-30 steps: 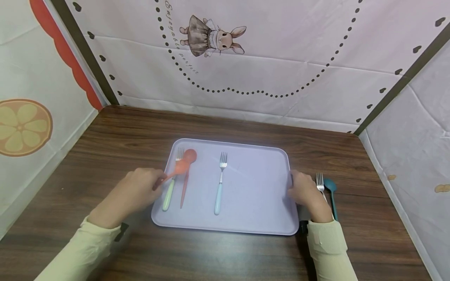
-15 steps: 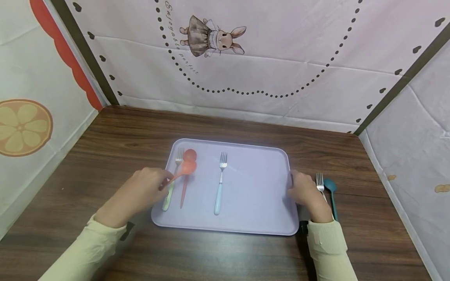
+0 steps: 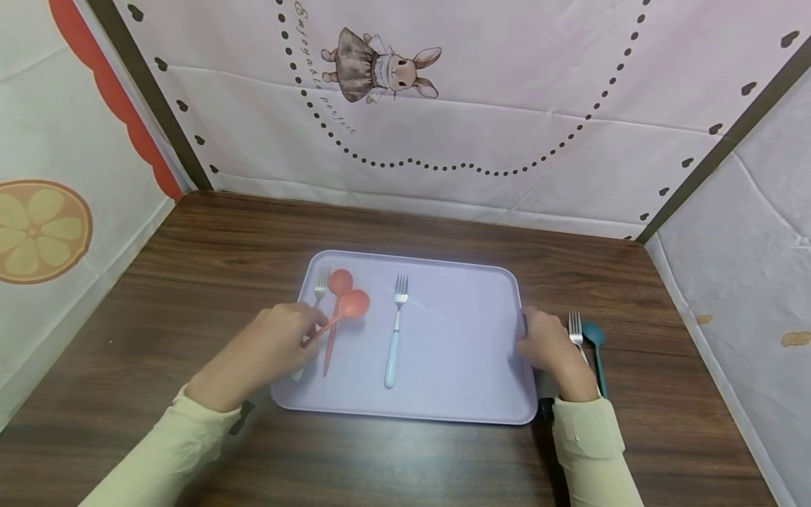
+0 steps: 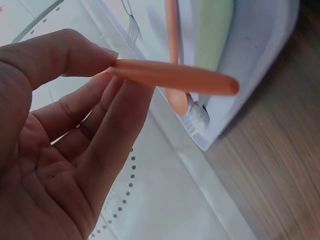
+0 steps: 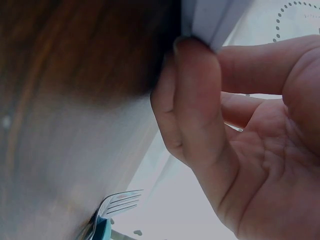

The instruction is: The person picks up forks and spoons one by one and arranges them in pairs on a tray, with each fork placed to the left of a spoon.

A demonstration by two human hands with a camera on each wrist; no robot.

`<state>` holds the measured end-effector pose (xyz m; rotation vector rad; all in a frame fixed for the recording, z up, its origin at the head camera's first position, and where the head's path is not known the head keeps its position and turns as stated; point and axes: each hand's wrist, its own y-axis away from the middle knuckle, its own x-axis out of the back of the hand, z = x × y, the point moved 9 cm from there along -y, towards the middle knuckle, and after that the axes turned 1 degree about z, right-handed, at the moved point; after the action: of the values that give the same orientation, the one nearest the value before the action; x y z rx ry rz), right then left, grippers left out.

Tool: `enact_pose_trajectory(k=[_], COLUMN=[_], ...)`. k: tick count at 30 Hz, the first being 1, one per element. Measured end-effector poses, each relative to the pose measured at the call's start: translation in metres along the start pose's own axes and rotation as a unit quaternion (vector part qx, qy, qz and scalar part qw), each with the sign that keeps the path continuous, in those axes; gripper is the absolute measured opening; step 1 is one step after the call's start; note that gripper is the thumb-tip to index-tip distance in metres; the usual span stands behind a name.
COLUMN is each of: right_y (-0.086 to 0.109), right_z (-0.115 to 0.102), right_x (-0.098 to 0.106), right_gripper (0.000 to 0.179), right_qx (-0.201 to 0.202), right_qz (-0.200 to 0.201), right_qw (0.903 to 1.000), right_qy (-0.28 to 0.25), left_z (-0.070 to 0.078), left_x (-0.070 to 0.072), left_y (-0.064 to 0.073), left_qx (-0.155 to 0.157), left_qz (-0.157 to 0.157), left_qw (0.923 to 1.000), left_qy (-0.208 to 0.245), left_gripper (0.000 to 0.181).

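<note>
Over the left part of a pale lavender tray (image 3: 462, 338), my left hand (image 3: 279, 345) pinches an orange spoon (image 3: 353, 304) by its handle, between thumb and fingers. In the left wrist view the handle (image 4: 175, 77) sticks out past the fingertips. Below it on the tray lie a reddish spoon (image 3: 341, 282) and a fork with a light green handle (image 3: 322, 283), partly hidden by the hand. A fork with a light blue handle (image 3: 393, 352) lies further right on the tray. My right hand (image 3: 548, 345) grips the tray's right rim, thumb above and fingers beneath.
Right of the tray, a fork (image 3: 575, 328) and a teal spoon (image 3: 594, 334) lie on the dark wood table (image 3: 405, 465), partly behind the right arm. Printed cloth walls (image 3: 481, 105) stand at the back and both sides.
My left hand has moved rightward over the tray with the orange spoon, whose bowl now sits right of the reddish one. The right hand keeps its place on the rim.
</note>
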<state>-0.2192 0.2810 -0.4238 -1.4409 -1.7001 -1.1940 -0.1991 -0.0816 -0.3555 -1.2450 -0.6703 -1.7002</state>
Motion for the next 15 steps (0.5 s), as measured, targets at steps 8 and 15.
enact_pose_trajectory(k=[8,15], right_y=[0.001,0.001], right_z=[-0.001,-0.002], right_x=[0.000,0.000], right_gripper=[0.063,0.064], right_qx=[-0.003,0.000], right_qz=[-0.003,-0.003], right_qw=[1.0000,1.0000], right_qy=[-0.001,-0.001], left_z=[0.008,0.016], left_x=[-0.003,-0.007], left_y=[-0.004,-0.007], left_qx=[0.004,-0.005], left_qz=[-0.009,-0.009], left_qw=[0.9999,0.9999], left_qy=[0.006,-0.002], left_gripper=[0.015,0.017])
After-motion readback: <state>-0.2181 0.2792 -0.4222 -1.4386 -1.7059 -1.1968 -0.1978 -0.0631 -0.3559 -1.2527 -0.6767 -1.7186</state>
